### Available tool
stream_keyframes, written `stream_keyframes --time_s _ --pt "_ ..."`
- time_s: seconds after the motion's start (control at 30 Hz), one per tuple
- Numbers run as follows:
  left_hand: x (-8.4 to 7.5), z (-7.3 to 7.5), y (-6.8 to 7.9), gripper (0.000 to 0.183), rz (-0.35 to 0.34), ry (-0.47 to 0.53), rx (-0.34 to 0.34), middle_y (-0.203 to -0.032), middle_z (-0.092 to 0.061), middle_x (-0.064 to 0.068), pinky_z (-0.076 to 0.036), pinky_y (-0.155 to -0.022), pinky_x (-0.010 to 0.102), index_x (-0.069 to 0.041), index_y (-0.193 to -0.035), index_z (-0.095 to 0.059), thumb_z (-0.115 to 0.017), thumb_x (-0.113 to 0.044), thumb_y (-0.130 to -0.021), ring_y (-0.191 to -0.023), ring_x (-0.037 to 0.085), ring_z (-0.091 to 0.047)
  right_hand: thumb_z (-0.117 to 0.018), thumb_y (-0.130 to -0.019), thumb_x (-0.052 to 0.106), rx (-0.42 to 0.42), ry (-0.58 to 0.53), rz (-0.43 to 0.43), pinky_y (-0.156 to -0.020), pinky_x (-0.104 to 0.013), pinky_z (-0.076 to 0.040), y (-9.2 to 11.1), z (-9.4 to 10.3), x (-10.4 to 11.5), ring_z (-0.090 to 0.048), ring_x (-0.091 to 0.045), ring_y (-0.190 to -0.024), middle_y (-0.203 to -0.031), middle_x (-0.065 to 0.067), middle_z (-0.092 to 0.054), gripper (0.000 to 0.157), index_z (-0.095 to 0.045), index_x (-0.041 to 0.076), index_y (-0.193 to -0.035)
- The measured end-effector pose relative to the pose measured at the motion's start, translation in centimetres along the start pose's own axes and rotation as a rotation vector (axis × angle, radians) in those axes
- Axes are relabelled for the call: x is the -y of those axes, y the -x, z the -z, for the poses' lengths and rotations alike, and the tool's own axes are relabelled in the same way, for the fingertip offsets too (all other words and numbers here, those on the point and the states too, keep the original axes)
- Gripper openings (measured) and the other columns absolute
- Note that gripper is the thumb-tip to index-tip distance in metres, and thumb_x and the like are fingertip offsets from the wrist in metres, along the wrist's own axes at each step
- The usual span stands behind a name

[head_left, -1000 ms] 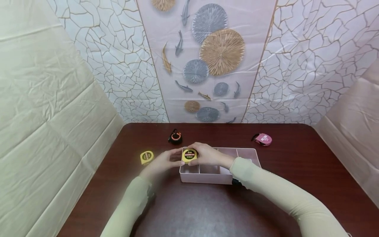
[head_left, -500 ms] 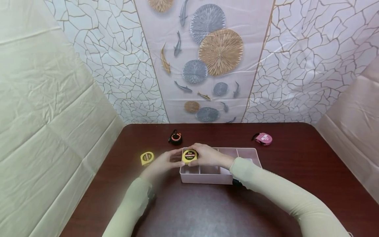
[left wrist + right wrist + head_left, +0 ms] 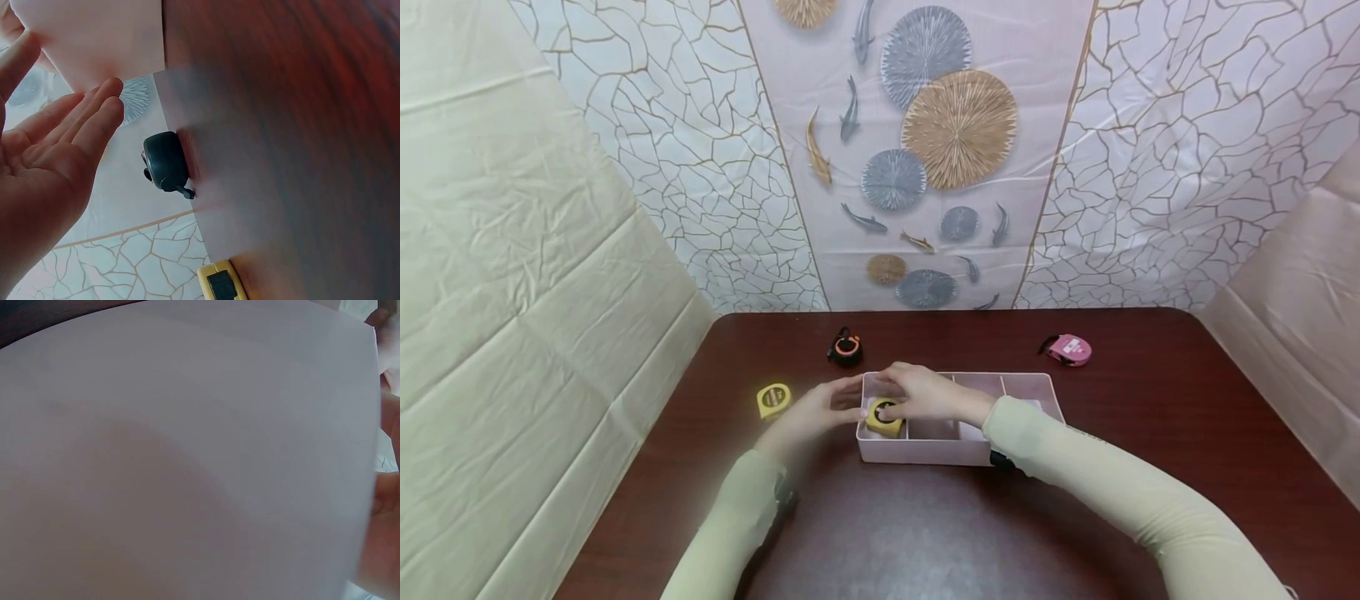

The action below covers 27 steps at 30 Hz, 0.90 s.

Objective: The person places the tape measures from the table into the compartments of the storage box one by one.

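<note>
1. The yellow tape measure [image 3: 887, 427] was down inside the leftmost compartment of the pale tray [image 3: 922, 452], near its front wall. Its labelled face was partly covered by a thumb; the compartment walls probably kept it from sliding away.

2. The tray sat flat on the dark table [image 3: 880, 533], its long side toward the person, an arrangement that I judged let either hand reach the near compartments easily.

3. Beyond the tray lay a black-and-orange tape measure [image 3: 847, 348] and, to the right, a pink tape measure [image 3: 1070, 350]. A second yellow tape measure [image 3: 773, 398] lay left of the left hand [image 3: 808, 417]. All three were apart from the tray, perhaps to leave room around it.

4. The left hand was loose and grasped nothing, its fingers extended at the tray's left end, thumb toward the near side. I read that pose as steadying the tray, though firm pressure could not be made out.

5. The right hand [image 3: 928, 394] came in from the right, palm down over the compartment, fingers on the far side and thumb on the tape. Whether it gripped the tape or had let go, I could not tell.
</note>
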State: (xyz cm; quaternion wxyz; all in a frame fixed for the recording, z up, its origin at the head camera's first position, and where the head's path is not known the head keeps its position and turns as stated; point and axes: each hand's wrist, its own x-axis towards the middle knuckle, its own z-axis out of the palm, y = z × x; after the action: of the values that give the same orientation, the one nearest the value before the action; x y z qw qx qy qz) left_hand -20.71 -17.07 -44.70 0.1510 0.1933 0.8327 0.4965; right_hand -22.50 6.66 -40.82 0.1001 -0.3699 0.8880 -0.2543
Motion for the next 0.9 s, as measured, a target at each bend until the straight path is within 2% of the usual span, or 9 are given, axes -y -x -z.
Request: stream_keyframes --time_s 0.23,0.37,0.47,0.63,0.8,0.9 --pt "-0.2 0.0 0.0 0.063 -0.021 0.015 0.01 -0.147 -0.053 0.013 -0.04 -0.111 0.046 -0.005 -0.152 -0.043 -0.07 -0.017 -0.096 -0.137 0.027 -0.048 -0.075 -0.092 0.029 -0.006 -0.02 -0.002 -0.099 -0.046 -0.051 0.0 0.5 -0.1 -0.059 -0.03 -0.122 -0.136 -0.016 -0.058 0.059 -0.055 -0.002 -0.138" --pt "0.0 0.0 0.0 0.063 -0.031 0.1 0.04 -0.151 -0.047 0.017 -0.041 -0.111 0.046 -0.002 -0.153 -0.04 -0.068 -0.011 -0.097 -0.137 0.031 -0.047 -0.074 -0.092 0.029 -0.012 -0.023 0.002 -0.098 -0.045 -0.051 0.1 0.7 -0.2 -0.059 -0.03 -0.121 -0.135 -0.015 -0.059 0.058 -0.055 -0.001 -0.139" --pt "0.1 0.0 0.0 0.063 -0.031 0.102 0.039 -0.151 -0.047 0.017 -0.04 -0.111 0.047 -0.001 -0.152 -0.039 -0.068 -0.012 -0.097 -0.138 0.032 -0.047 -0.075 -0.092 0.028 -0.028 -0.006 0.019 -0.096 -0.044 -0.052 0.1 0.9 -0.1 -0.06 -0.03 -0.119 -0.131 -0.015 -0.06 0.057 -0.057 -0.001 -0.137" --pt "-0.1 0.0 0.0 0.065 -0.02 0.012 0.002 -0.147 -0.053 0.013 -0.038 -0.113 0.048 -0.005 -0.151 -0.044 -0.072 -0.02 -0.095 -0.138 0.028 -0.047 -0.077 -0.089 0.025 -0.088 0.011 0.046 -0.095 -0.042 -0.052 0.3 1.4 0.1 -0.062 -0.03 -0.115 -0.125 -0.016 -0.064 0.055 -0.06 -0.003 -0.133" --pt "0.1 0.1 0.0 0.065 -0.02 0.002 -0.002 -0.148 -0.052 0.011 -0.038 -0.113 0.047 -0.006 -0.151 -0.044 -0.072 -0.022 -0.095 -0.138 0.027 -0.047 -0.076 -0.09 0.025 -0.126 -0.006 0.045 -0.099 -0.042 -0.051 0.5 2.0 -0.1 -0.062 -0.03 -0.118 -0.129 -0.017 -0.063 0.056 -0.059 -0.004 -0.134" --pt "0.4 0.0 -0.1 0.064 -0.018 0.018 0.005 -0.148 -0.053 0.009 -0.04 -0.112 0.045 -0.007 -0.152 -0.043 -0.071 -0.021 -0.096 -0.138 0.025 -0.047 -0.075 -0.091 0.024 -0.127 -0.044 0.015 -0.101 -0.043 -0.049 0.6 2.5 -0.4 -0.06 -0.03 -0.121 -0.132 -0.017 -0.061 0.057 -0.057 -0.004 -0.137"
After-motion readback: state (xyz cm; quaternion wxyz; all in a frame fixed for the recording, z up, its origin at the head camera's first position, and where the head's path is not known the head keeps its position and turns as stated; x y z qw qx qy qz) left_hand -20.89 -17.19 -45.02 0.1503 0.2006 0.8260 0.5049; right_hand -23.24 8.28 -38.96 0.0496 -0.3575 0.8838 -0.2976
